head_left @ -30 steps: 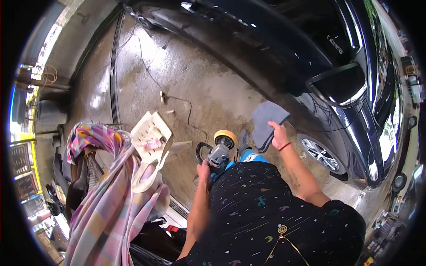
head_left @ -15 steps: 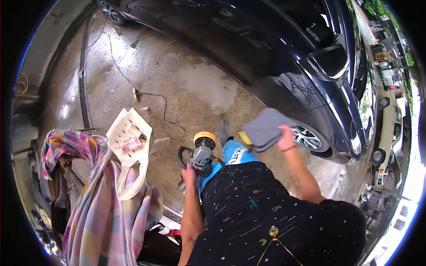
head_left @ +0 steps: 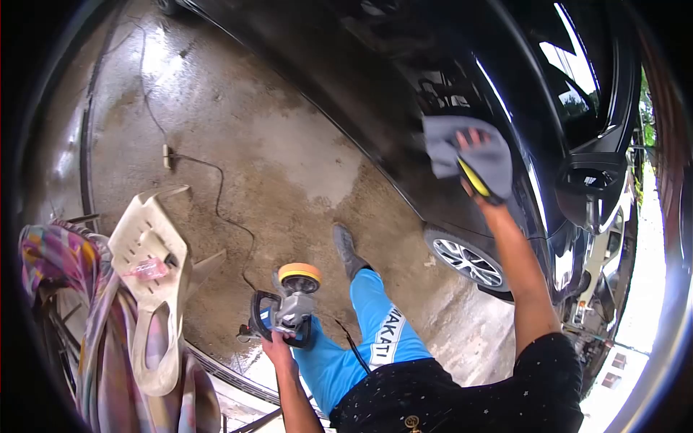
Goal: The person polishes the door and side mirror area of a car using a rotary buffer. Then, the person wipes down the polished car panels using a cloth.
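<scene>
My left hand point(head_left: 280, 345) is closed round the handle of a corded polisher point(head_left: 292, 310), whose orange and yellow pad point(head_left: 299, 273) faces up, close to my left leg. With my right arm stretched out, my right hand point(head_left: 476, 155) presses a grey cloth point(head_left: 444, 141) against the side of a black car point(head_left: 390, 79), above the front wheel. Its fingers are spread on the cloth, and a yellow and black edge or pad shows beneath the palm.
A cream plastic chair point(head_left: 155, 303) with small items on it stands at the left, beside a checked cloth point(head_left: 108, 346). The power cord point(head_left: 220, 189) crosses the wet floor point(head_left: 281, 137). The car's side mirror point(head_left: 588, 187) juts out at the right.
My right hand has moved up and forward with the grey cloth, from beside the wheel onto the car's side. My left hand and the polisher are lower and further left in view.
</scene>
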Motion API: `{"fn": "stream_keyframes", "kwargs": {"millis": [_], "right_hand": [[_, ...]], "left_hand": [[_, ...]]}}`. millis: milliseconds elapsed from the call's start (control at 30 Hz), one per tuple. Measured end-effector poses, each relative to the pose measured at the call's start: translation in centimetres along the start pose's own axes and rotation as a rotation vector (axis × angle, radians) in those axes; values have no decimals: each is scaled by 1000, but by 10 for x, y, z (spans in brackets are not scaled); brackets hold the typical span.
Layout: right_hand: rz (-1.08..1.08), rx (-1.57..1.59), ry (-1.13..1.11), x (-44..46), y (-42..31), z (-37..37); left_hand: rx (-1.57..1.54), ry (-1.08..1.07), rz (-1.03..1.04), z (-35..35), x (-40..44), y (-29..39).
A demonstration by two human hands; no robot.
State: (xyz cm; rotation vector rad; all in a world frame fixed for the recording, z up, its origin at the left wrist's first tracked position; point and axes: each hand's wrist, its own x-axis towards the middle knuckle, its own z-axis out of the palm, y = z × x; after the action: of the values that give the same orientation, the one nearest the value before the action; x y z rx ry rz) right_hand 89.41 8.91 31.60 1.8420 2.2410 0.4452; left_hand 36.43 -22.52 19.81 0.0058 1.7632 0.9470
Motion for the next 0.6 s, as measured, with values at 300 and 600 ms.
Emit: {"fn": "stream_keyframes", "kwargs": {"millis": [300,600], "right_hand": [[-148,632,231,178,-38,31],[89,-331,-262,-269,109,24]], "left_hand": [[-111,122,-60,37,-15,-14],[-69,-32,-144,64,-4,-36]]}}
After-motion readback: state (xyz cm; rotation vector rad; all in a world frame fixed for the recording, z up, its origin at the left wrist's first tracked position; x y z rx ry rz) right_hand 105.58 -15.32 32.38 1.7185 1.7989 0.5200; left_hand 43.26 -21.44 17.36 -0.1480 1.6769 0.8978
